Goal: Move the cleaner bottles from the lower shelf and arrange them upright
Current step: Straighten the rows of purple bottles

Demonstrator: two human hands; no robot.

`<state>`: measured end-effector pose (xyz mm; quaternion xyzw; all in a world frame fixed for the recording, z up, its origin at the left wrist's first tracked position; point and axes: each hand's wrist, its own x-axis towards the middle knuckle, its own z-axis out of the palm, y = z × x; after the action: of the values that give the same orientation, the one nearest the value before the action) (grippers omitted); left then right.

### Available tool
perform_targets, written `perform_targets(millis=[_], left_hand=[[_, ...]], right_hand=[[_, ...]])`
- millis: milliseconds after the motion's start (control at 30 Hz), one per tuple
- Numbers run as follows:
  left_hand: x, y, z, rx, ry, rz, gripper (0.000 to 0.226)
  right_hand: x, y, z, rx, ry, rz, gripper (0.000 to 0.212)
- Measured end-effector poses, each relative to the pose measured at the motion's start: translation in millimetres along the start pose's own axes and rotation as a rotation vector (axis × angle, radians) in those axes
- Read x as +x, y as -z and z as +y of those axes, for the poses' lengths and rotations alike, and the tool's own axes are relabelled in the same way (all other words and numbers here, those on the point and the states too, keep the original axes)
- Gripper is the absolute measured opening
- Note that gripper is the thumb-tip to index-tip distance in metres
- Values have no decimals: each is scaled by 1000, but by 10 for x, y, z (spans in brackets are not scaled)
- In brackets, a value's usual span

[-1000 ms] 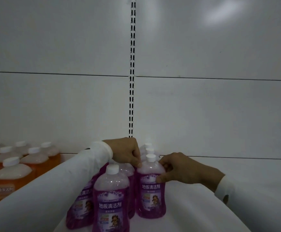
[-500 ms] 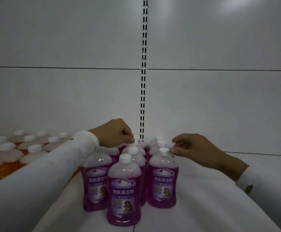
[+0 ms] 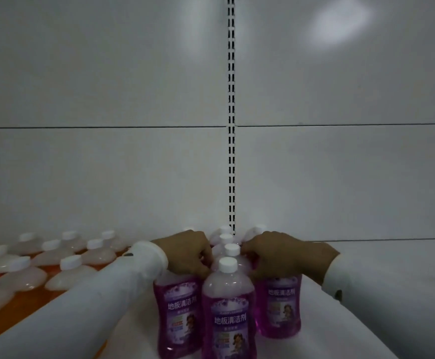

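Observation:
Several purple cleaner bottles with white caps stand upright in a tight cluster on the white shelf [image 3: 353, 340]. The front middle bottle [image 3: 228, 317] stands free. My left hand [image 3: 188, 255] is curled over the top of the front left bottle [image 3: 177, 314], hiding its cap. My right hand [image 3: 276, 255] is clamped over the top of the front right bottle [image 3: 280, 307], whose cap is hidden too. More purple bottles [image 3: 226, 238] stand behind, between my hands, showing only caps and shoulders.
Several orange cleaner bottles [image 3: 68, 270] with white caps fill the shelf to the left, close to my left sleeve. The white back panel with a slotted upright [image 3: 231, 125] rises right behind the purple cluster. Bare shelf surface lies to the right.
Both hands have dropped from above the caps onto the tops of the front left and front right purple bottles and closed around them. The view has shifted slightly.

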<state>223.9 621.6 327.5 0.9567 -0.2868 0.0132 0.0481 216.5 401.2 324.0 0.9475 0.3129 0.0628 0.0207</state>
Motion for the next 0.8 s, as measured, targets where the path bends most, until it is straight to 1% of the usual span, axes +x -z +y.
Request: perform_targets(millis=[200, 267, 400, 600, 800], left_hand=[[40, -23, -29, 45, 9, 51, 20], [61, -29, -24, 57, 31, 68, 20], [109, -25, 24, 101, 58, 48, 18], [94, -61, 4, 93, 71, 59, 19], [69, -30, -1, 73, 60, 63, 26]], right_hand=[[99, -27, -80, -113, 14, 83, 23], [113, -43, -71, -135, 13, 105, 26], [130, -41, -42, -164, 21, 122, 32], [142, -70, -15, -95, 32, 119, 30], [109, -41, -11, -90, 62, 104, 30]])
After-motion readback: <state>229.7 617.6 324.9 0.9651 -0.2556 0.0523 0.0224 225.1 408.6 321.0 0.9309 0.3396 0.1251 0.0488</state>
